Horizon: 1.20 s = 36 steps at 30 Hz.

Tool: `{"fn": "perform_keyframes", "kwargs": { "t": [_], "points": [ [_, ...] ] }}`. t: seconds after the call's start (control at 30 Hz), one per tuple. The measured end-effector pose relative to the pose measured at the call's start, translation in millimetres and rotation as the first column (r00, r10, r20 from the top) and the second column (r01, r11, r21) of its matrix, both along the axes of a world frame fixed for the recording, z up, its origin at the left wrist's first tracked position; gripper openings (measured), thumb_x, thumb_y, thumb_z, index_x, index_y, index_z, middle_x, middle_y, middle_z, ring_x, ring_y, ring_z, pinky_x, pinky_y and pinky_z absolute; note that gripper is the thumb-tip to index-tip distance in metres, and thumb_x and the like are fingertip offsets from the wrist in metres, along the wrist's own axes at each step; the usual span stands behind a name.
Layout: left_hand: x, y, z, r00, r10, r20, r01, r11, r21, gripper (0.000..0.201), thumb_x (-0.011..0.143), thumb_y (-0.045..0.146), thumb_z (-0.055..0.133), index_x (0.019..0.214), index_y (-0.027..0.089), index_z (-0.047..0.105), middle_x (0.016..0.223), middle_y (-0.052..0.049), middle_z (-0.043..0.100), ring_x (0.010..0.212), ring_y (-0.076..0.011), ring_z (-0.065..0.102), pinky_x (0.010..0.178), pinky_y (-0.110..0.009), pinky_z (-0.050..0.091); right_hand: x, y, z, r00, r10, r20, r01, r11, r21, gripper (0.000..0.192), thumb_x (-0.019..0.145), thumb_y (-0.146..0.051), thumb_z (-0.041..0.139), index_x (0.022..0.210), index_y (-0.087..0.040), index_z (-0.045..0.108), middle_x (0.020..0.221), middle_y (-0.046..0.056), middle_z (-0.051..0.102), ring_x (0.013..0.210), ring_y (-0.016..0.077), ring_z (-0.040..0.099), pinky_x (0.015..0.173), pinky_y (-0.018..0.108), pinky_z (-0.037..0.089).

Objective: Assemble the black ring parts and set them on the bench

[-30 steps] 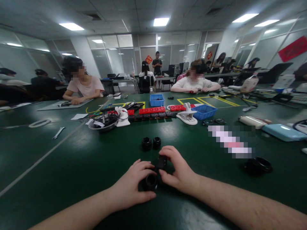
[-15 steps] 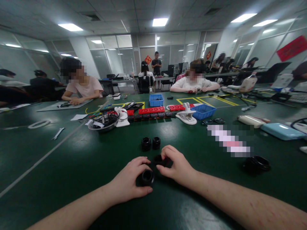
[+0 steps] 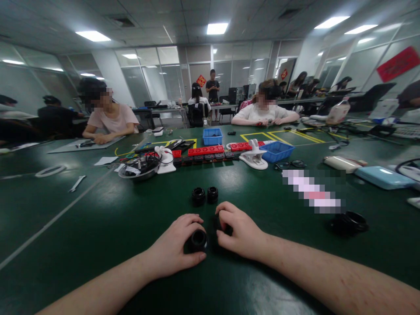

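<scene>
Low over the green tabletop, my left hand curls its fingers and thumb around a short black hollow cylinder, whose round opening faces up toward me. Just to the right, my right hand grips a black ring-like part between thumb and bent fingers; most of that part is hidden behind the fingers. A narrow gap separates the two held pieces. Beyond the hands stand two similar black cylinders, a left one and a slightly smaller right one. A wider black ring lies off to the right.
Farther back are a metal bowl of parts, red strips, white clamps and blue bins. A wrench lies left; a light-blue case lies right. Two people sit across the table.
My right hand has closed further around the ring-like part, which has turned so its opening no longer shows. My left hand stays around its cylinder. The view has shifted slightly.
</scene>
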<state>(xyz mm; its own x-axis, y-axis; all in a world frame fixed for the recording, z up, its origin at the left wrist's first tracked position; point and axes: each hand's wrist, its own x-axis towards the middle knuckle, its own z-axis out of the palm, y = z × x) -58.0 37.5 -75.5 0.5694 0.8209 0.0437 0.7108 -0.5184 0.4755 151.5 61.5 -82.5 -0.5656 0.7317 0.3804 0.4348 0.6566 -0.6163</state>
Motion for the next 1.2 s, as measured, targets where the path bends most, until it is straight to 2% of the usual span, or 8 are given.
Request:
{"fn": "perform_keyframes", "kwargs": {
  "t": [0.17, 0.4, 0.6, 0.9, 1.07, 1.2],
  "points": [
    [1, 0, 0.9, 1.0, 0.003, 0.008, -0.003, 1.0, -0.009, 0.033, 0.07, 0.029, 0.066, 0.101, 0.023, 0.057, 0.12, -0.007, 0.049, 0.113, -0.0276, 0.043, 0.097, -0.043, 0.035, 0, 1, 0.6, 0.999, -0.012, 0.037, 0.011, 1.0, 0.013, 0.014, 0.066, -0.012, 0.052, 0.061, -0.018, 0.04, 0.08, 0.003, 0.05, 0.071, 0.0133, 0.048, 0.064, 0.026, 0.042],
    [1, -1, -0.4, 1.0, 0.003, 0.006, -0.003, 1.0, -0.02, 0.036, 0.069, 0.028, 0.066, 0.104, 0.023, 0.056, 0.121, -0.006, 0.048, 0.114, -0.0278, 0.042, 0.098, -0.044, 0.034, 1, 3, -0.5, 0.997, 0.0, 0.073, -0.005, 0.998, 0.067, 0.006, 0.069, -0.014, 0.051, 0.065, -0.017, 0.048, 0.08, 0.003, 0.053, 0.073, 0.0139, 0.05, 0.066, 0.026, 0.043],
    [-2, 1, -7.3, 1.0, 0.015, 0.0, -0.015, 1.0, -0.027, 0.044, 0.069, 0.036, 0.068, 0.109, 0.025, 0.055, 0.128, -0.007, 0.043, 0.12, -0.0312, 0.036, 0.1, -0.049, 0.031, -1, 1, -0.2, 0.987, 0.014, 0.161, -0.039, 0.987, 0.157, 0.004, 0.064, -0.015, 0.052, 0.06, -0.016, 0.052, 0.081, 0.006, 0.056, 0.076, 0.017, 0.049, 0.07, 0.03, 0.043],
    [-3, 2, -10.9, 1.0, 0.006, -0.002, -0.006, 1.0, -0.011, 0.046, 0.072, 0.041, 0.067, 0.112, 0.024, 0.054, 0.129, -0.008, 0.043, 0.121, -0.0306, 0.036, 0.1, -0.047, 0.03, -4, -2, -2.4, 0.933, 0.045, 0.356, -0.122, 0.973, 0.197, 0.012, 0.068, -0.021, 0.055, 0.064, -0.015, 0.064, 0.086, 0.007, 0.058, 0.08, 0.019, 0.049, 0.07, 0.032, 0.042],
    [-2, 2, -8.4, 1.0, 0.009, -0.006, -0.009, 1.0, -0.015, 0.046, 0.071, 0.04, 0.067, 0.113, 0.025, 0.054, 0.129, -0.007, 0.044, 0.121, -0.0313, 0.036, 0.099, -0.048, 0.031, -4, -5, -1.6, 0.915, 0.068, 0.398, -0.162, 0.965, 0.208, 0.021, 0.078, -0.026, 0.051, 0.067, -0.016, 0.066, 0.086, 0.006, 0.059, 0.08, 0.0177, 0.049, 0.074, 0.033, 0.041],
    [-2, 2, -8.2, 1.0, 0.007, -0.019, -0.007, 1.0, -0.019, 0.047, 0.071, 0.04, 0.067, 0.114, 0.024, 0.053, 0.129, -0.008, 0.043, 0.121, -0.0314, 0.036, 0.1, -0.049, 0.03, -5, -5, -3.3, 0.916, 0.051, 0.399, -0.147, 0.966, 0.213, 0.018, 0.076, -0.024, 0.052, 0.068, -0.015, 0.066, 0.087, 0.006, 0.058, 0.08, 0.0176, 0.049, 0.074, 0.032, 0.041]
  ]
}}
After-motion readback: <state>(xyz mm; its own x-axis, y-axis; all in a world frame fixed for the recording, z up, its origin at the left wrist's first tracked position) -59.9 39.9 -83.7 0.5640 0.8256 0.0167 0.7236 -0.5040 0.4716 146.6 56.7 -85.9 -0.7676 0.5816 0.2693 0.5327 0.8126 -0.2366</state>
